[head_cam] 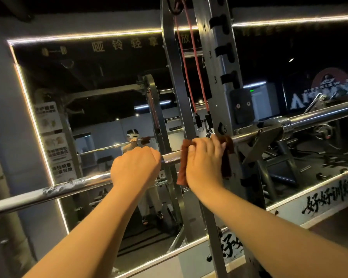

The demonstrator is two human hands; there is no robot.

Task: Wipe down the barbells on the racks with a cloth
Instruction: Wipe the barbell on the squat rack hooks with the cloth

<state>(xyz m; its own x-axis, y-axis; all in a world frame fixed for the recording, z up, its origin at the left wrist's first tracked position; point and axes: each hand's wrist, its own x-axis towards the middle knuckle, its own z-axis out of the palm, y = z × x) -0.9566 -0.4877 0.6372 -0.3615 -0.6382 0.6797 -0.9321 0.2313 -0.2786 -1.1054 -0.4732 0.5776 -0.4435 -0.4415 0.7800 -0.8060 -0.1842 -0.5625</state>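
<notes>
This is a weight-training gym. A chrome barbell (72, 187) with a knurled section lies across a steel rack upright (219, 67) whose notches are numbered 1, 2, 3 and 5. Red resistance bands (197, 77) hang beside that upright. The wall behind carries a large mirror (98, 87) edged by a glowing light strip (88, 37), reflecting more racks and a bodybuilding mural (327, 85). Instruction posters (52, 137) sit at the mirror's left edge, a dumbbell pictogram (53, 51) near its top.

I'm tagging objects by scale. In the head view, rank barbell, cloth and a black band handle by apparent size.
1. barbell, spanning the frame.
2. cloth, partly under the right hand.
3. band handle, smallest, though farther away.
</notes>
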